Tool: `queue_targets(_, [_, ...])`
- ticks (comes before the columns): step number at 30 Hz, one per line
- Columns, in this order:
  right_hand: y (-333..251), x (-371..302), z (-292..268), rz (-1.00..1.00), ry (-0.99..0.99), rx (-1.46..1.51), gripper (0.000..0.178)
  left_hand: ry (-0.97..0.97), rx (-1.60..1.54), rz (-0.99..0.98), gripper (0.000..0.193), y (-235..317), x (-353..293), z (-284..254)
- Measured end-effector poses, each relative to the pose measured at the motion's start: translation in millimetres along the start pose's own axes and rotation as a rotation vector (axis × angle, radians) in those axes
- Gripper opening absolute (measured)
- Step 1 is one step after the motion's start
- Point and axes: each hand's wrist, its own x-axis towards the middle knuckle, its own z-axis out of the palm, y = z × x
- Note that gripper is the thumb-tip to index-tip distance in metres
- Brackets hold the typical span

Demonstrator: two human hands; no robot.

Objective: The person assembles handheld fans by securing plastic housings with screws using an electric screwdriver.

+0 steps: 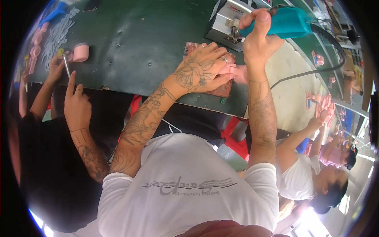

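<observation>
The pink piece (240,75) is on the green counter (158,51), ahead of the person's white shirt (197,177). Just on the near side of it shows the end of a reddish-brown board (222,91); the board reaches under the left hand (205,66), which lies flat-backed across it. That hand's grip is narrow, thumb and fingers closed about the pink piece, apparently to keep it steady.

Beyond the pink piece and to its right, the right hand (260,37) has its grip wrapped around a teal power tool (290,23), held sideways, probably so that its nose faces the metal-fronted machine (223,23) past the pink piece. Whether nose and machine touch, I cannot tell. The black cable (337,45) loops off to the pink piece's right, seemingly clear of both hands.

Well to the left of the pink piece, a co-worker's hands (77,106) are beside a pink cup-shaped part (81,52); far to its right lie more pink parts (326,106).
</observation>
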Motion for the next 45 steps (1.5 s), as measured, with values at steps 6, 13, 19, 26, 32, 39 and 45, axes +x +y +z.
queue_targets(6, [-11, 0, -6, 0.216, 0.014, -0.093, 0.045, -0.031, -0.06, -0.013, 0.035, -3, 2, 2])
queue_targets(13, [-70, -40, -42, 0.361, 0.043, -0.021, 0.068, 0.022, -0.073, 0.022, 0.028, -4, 3, 2])
queue_targets(19, [-64, -59, -52, 0.328, -0.042, 0.02, 0.061, -0.003, -0.096, 0.015, 0.027, -4, 4, 0])
queue_targets(26, [-58, -69, -54, 0.394, -0.054, 0.07, 0.056, -0.013, -0.065, 0.001, 0.027, -3, 3, 1])
queue_targets(32, [-43, -74, -57, 0.234, -0.073, 0.121, 0.046, -0.004, -0.064, -0.012, 0.018, 5, 9, -3])
queue_targets(39, [-40, -73, -55, 0.219, -0.113, 0.02, 0.048, -0.012, -0.054, -0.016, 0.021, 6, 9, 0])
queue_targets(45, [-63, -57, -56, 0.414, 0.158, 0.021, 0.054, 0.024, -0.076, 0.07, 0.021, 2, 1, -2])
